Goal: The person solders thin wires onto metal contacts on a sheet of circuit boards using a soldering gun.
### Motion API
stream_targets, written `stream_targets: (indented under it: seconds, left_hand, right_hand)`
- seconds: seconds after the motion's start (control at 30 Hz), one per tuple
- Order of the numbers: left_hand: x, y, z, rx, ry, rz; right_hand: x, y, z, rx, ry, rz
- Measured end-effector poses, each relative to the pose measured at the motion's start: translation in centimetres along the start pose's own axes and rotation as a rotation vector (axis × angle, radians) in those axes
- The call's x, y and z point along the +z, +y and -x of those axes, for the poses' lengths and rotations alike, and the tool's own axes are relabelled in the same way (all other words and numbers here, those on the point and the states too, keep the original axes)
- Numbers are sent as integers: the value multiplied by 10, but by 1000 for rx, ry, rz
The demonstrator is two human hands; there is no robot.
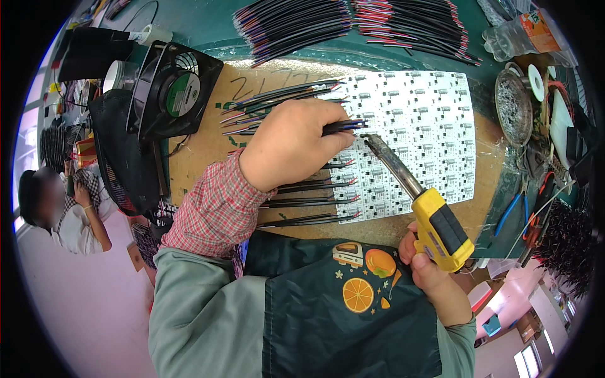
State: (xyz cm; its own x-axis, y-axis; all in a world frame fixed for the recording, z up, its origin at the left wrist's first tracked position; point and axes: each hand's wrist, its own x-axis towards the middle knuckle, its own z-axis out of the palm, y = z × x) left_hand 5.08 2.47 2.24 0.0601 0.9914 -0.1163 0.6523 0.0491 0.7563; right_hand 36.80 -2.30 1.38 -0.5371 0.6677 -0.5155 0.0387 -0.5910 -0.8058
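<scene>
White circuit panel (428, 120) lies flat on the brown board (201, 157). Across it the soldering iron (416, 195) slants up-left from the clenched right hand (428, 268). Its tip is just beside the cable end (343, 126) pinched in the left hand (290, 142), lying left-to-right.

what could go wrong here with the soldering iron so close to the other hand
1. The soldering iron tip sits right beside the left hand fingertips pinching the black wire, so a small slip could burn them.
2. The tip hovers over the white circuit panel; drifting might bridge neighbouring pads or scorch the already attached wires.
3. The right hand holds the yellow handle far back, which probably gives less control of the tip.
</scene>
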Motion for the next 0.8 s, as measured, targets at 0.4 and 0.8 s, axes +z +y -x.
stream_targets:
  seconds: [0.4, 0.8]
  left_hand:
    - [1, -2, 1, 62, -16, -66]
    - [3, -2, 1, 89, -2, -103]
  right_hand:
    - [0, 0, 1, 10, 2, 45]
    - [-2, -7, -3, -53, -52, 42]
